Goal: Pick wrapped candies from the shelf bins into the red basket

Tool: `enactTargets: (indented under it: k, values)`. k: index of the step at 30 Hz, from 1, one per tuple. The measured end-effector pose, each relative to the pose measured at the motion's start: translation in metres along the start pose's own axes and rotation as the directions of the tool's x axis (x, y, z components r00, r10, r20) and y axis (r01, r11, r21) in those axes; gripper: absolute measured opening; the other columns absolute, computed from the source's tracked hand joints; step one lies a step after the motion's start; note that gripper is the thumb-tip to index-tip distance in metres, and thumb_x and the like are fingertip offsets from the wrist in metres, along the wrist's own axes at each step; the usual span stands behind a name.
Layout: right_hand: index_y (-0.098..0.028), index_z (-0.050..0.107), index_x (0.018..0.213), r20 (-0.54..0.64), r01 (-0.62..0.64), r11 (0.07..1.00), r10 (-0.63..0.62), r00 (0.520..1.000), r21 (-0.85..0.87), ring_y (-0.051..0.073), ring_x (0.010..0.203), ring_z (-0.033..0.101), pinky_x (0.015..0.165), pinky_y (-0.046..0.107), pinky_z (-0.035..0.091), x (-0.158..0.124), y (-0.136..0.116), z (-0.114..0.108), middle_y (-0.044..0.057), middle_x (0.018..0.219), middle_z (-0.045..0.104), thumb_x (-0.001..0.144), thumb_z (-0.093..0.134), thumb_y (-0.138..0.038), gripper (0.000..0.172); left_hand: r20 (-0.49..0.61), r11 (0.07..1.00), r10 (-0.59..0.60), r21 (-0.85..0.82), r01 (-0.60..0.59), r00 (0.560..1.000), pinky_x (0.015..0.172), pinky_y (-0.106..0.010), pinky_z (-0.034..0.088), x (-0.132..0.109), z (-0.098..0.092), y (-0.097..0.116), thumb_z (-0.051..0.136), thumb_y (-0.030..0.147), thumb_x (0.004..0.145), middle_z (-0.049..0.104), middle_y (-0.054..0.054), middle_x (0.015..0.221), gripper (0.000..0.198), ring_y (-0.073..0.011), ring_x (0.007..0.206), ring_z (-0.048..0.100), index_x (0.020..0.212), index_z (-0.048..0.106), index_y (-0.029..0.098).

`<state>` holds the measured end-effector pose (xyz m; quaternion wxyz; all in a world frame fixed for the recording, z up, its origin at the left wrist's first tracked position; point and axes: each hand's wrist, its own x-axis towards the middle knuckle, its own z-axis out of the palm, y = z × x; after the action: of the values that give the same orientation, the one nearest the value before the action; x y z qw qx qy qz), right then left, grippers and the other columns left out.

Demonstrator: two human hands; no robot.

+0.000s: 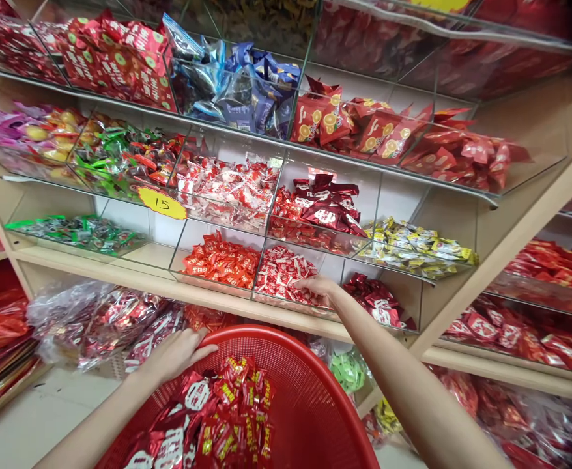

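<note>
My left hand (176, 354) grips the far rim of a red mesh basket (310, 397), fingers curled over the edge. Several red-wrapped sweets (217, 423) lie in the basket. My right hand (315, 288) reaches into a clear bin (261, 296) of red and white wrapped sweets (281, 270) on the lowest tier, fingers bent down onto the pile; whether it has any in its grasp is hidden. An orange-red sweets pile (222, 260) sits in the bin to its left, and dark red packets (378, 299) to its right.
Tiered clear bins on a wooden shelf (208, 296) hold many wrapped sweets. A yellow tag marked 15 (161, 203) hangs at the left. Large plastic bags of sweets (95, 319) sit below the shelf. More shelves with red packets (550, 260) stand at the right.
</note>
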<state>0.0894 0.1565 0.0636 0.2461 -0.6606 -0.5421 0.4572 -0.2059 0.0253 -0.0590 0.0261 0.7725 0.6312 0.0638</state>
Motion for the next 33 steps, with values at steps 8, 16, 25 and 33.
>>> enactTargets:
  k: [8,16,25,33]
  values:
    - [-0.017,0.049,0.065,-0.141,0.071,0.960,-0.112,0.984,-0.270,0.008,0.046,0.046,0.041,0.018,0.031,0.006,0.012,-0.006,-0.004,0.049,0.050,0.067,0.065,-0.029,0.020,0.005,1.000,0.015,-0.003,-0.015,1.000,0.061,-0.037,0.040,-0.001,-0.007,0.005,0.011,0.061,0.082,0.059,-0.012,0.073,0.059,-0.0337,0.076,0.060,0.088,0.050,0.017]
    - [-0.015,0.056,0.094,-0.231,0.106,0.675,-0.390,0.891,-0.730,0.027,0.096,0.057,0.073,0.034,0.043,-0.009,0.001,0.009,0.016,0.102,0.060,0.073,0.059,-0.039,0.032,0.014,1.000,0.011,0.011,-0.011,1.000,0.061,-0.039,0.042,0.001,-0.009,0.008,0.011,0.063,0.081,0.059,-0.011,0.071,0.060,-0.0348,0.075,0.060,0.089,0.049,0.017]
    - [-0.015,0.055,0.103,-0.205,0.121,0.606,-0.441,0.874,-0.786,0.026,0.100,0.055,0.079,0.031,0.042,-0.014,0.003,0.017,0.016,0.106,0.058,0.077,0.055,-0.031,0.030,0.038,0.999,-0.013,0.050,0.011,0.999,0.064,-0.044,0.045,0.002,-0.012,0.012,0.009,0.066,0.077,0.059,-0.012,0.071,0.064,-0.0364,0.076,0.060,0.090,0.048,0.017]
    - [-0.015,0.059,0.090,-0.213,0.243,0.655,-0.535,0.817,-0.715,0.024,0.090,0.056,0.071,0.026,0.038,-0.055,0.007,0.001,0.012,0.090,0.062,0.077,0.052,-0.035,0.024,0.055,0.997,-0.037,0.070,0.033,0.998,0.065,-0.045,0.046,0.000,-0.013,0.013,0.009,0.067,0.077,0.059,-0.012,0.071,0.066,-0.0366,0.077,0.060,0.092,0.048,0.016]
